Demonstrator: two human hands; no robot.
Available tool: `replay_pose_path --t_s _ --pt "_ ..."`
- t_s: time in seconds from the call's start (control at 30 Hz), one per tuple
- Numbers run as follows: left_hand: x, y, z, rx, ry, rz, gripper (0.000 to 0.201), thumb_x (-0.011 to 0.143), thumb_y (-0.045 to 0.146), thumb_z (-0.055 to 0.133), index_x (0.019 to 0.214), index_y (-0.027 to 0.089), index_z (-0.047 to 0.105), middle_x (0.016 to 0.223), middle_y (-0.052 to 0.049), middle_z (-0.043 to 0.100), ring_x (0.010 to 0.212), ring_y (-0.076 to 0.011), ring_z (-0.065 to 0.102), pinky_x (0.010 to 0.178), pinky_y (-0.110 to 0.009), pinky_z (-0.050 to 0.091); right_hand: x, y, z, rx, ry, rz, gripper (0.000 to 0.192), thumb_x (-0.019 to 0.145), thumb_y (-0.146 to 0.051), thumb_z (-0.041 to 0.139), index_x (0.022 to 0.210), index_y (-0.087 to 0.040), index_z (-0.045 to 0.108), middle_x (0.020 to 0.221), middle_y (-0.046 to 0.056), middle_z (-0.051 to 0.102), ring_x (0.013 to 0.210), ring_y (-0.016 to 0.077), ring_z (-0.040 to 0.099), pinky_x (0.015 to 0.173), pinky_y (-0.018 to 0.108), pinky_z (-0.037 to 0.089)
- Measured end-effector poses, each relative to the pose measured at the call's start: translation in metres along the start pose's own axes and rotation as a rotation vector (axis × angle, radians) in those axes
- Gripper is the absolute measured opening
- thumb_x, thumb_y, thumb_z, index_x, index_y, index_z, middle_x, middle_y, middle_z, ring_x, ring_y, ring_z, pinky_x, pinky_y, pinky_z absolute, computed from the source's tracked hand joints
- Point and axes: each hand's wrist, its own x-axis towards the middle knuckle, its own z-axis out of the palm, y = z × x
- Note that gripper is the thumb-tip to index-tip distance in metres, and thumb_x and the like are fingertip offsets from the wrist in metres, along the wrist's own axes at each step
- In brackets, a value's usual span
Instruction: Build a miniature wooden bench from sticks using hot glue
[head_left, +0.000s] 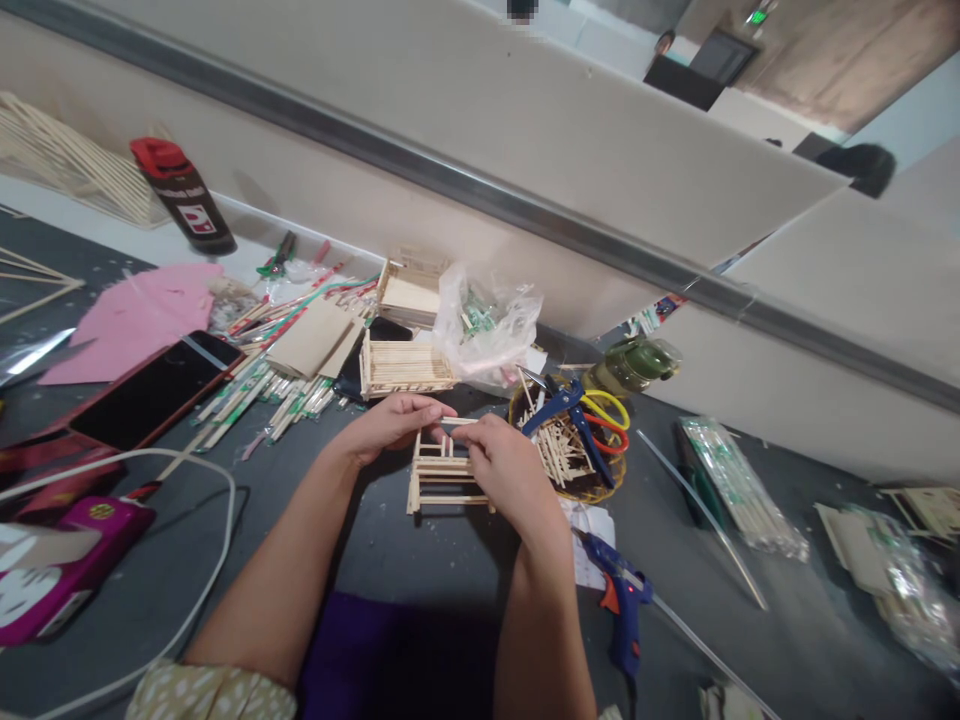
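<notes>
A small frame of wooden sticks [448, 466] stands on the dark table in front of me. My left hand [396, 424] is at its far left corner, fingertips closed on one end of a short wooden stick [456, 421] along the top. From the right, my right hand [504, 462] grips the other end of that stick and covers the frame's right side. Whether the stick is fixed to the frame I cannot tell. Just behind sits a stick-built box [405, 366]. A basket [611, 488] of cut stick pieces, with blue cutters [556, 408] on top, lies beside my right hand.
A blue glue gun [621, 600] lies to the right, its cord running toward me. Further right are plastic-wrapped stick bundles [742, 485] and a green bottle [634, 365]. On the left are a phone [154, 392], a white cable [229, 500] and wrapped chopsticks [244, 395]. A partition [450, 215] bounds the back.
</notes>
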Motion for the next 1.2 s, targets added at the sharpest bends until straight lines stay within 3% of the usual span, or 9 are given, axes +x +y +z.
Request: replay_pose_path --t_s 0.43,1.2 --pt "0.0001 0.0000 0.0011 -0.076 0.008 -0.019 0.057 0.073 0.054 0.072 0.110 0.011 0.071 0.078 -0.012 0.072 0.049 -0.0098 0.050 0.044 -0.021 0.025 -0.0009 -0.0006 -0.0010 -0.023 -0.004 0.000 0.036 0.089 -0.008 0.045 0.100 -0.026 0.073 0.090 0.003 0.064 0.088 0.0144 0.060 0.075 0.023 0.039" --pt "-0.0009 0.0026 0.0014 -0.051 0.003 -0.037 0.057 0.074 0.054 0.071 0.111 0.011 0.070 0.078 -0.012 0.072 0.045 -0.0072 0.043 0.043 -0.021 0.022 -0.0006 0.0007 -0.0004 0.001 0.001 0.002 0.036 0.088 -0.008 0.045 0.100 -0.025 0.074 0.093 0.003 0.065 0.089 0.0144 0.060 0.077 0.023 0.040"
